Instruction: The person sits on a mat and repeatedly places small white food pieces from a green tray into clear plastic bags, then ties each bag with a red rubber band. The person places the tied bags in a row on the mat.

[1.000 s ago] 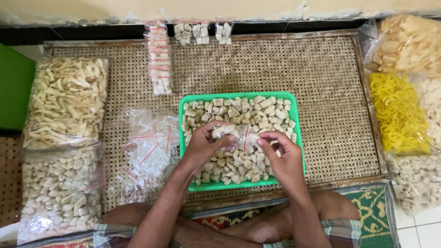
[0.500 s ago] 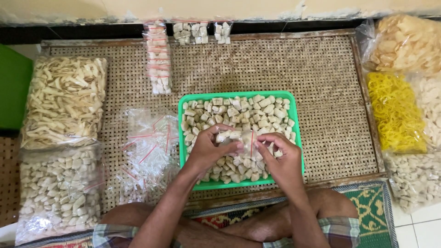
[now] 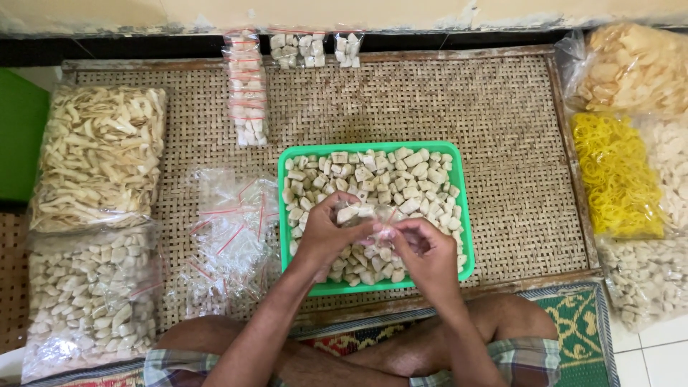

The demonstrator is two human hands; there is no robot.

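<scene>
1. The woven mat [image 3: 502, 143] bears everything; it looks stiff and flat, a firm base for sliding things across.
2. The big bags of pale crackers [image 3: 100, 158] at the left edge look bulky but light, and the contents are probably brittle, so they would best be lifted from below.
3. The green tray [image 3: 462, 215] sits in the middle of the mat, full of small pale cracker pieces [image 3: 387, 179]. Rigid plastic, it could be taken by its rim.
4. The heap of empty clear bags [image 3: 233, 236] just left of the tray is thin and slippery, likely to cling together.
5. The left hand [image 3: 326, 236] is curled over the tray, holding a small clear bag [image 3: 358, 213] with a few pieces in it.
6. The right hand [image 3: 423, 254] pinches narrowly at the bag's mouth, touching the left.
7. The small bag is soft and very light; its neck is the sound place to grip, since squeezing the body could crush the pieces.
</scene>
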